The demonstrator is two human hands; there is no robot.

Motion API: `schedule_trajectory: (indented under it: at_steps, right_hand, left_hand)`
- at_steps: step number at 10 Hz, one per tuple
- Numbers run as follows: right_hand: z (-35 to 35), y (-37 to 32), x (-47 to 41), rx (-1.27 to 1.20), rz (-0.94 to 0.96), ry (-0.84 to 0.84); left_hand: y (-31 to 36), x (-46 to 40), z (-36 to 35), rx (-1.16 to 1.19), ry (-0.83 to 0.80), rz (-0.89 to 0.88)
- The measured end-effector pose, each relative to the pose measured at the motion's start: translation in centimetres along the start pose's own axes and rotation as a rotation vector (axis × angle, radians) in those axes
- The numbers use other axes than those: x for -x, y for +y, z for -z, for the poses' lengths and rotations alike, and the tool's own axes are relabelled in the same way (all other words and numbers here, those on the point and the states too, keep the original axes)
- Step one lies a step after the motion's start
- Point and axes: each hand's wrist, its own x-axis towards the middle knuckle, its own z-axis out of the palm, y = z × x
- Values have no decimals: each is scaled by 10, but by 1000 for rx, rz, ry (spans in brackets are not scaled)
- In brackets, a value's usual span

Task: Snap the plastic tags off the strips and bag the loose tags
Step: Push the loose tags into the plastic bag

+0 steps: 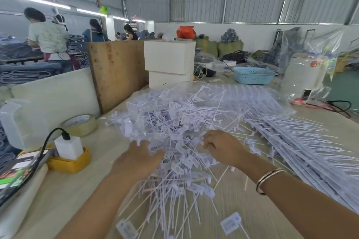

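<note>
A big heap of loose white plastic tags (174,126) with thin tails covers the middle of the table and spills toward me. My left hand (139,158) digs into the heap's left side, its fingers buried among the tags. My right hand (223,146), with a bangle on the wrist, grips a bunch of tags on the heap's right side. Uncut tag strips (295,137) lie in a long stack to the right. A clear plastic bag (223,91) lies over the far part of the heap.
A tape roll (81,125) and a white charger in a yellow tray (69,158) sit at the left, with a phone (17,172) nearby. White boxes (169,62), a wooden board (116,72) and a blue basket (252,75) stand behind. People work at the far left.
</note>
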Motion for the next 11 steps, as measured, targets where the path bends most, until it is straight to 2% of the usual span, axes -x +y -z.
schedule_trajectory:
  at_steps: [1, 2, 3, 4, 5, 6, 7, 8, 9, 10, 11]
  right_hand:
    - [10, -20, 8, -65, 73, 194]
    - [7, -64, 21, -265, 431, 184]
    - [-15, -97, 25, -216, 561, -77]
    - [-26, -79, 25, -93, 509, -106]
    - [-20, -39, 26, 8, 527, -64]
    - [-12, -12, 31, -49, 495, -93]
    - [-1, -5, 36, -83, 400, -150]
    - [14, -31, 42, -253, 303, -50]
    - [6, -70, 54, -182, 462, -32]
    - [-5, -80, 67, -60, 676, -173]
    - [2, -43, 71, 20, 561, -183]
  left_hand:
    - [-21, 6, 9, -231, -9, 53]
    - [-21, 14, -11, -241, 17, 76]
    - [-12, 15, -27, -195, 65, -12]
    - [-8, 12, -20, 7, -59, -31]
    - [5, 20, -18, 70, -181, -125]
    - [25, 32, -32, -100, -240, -274]
    - [18, 25, -20, 33, -215, -290]
    - [-5, 13, 13, 104, 38, -356]
    - [-26, 2, 17, -192, -38, -577]
    - [-26, -2, -2, -355, -146, -680]
    - [-16, -4, -21, -300, -89, -782]
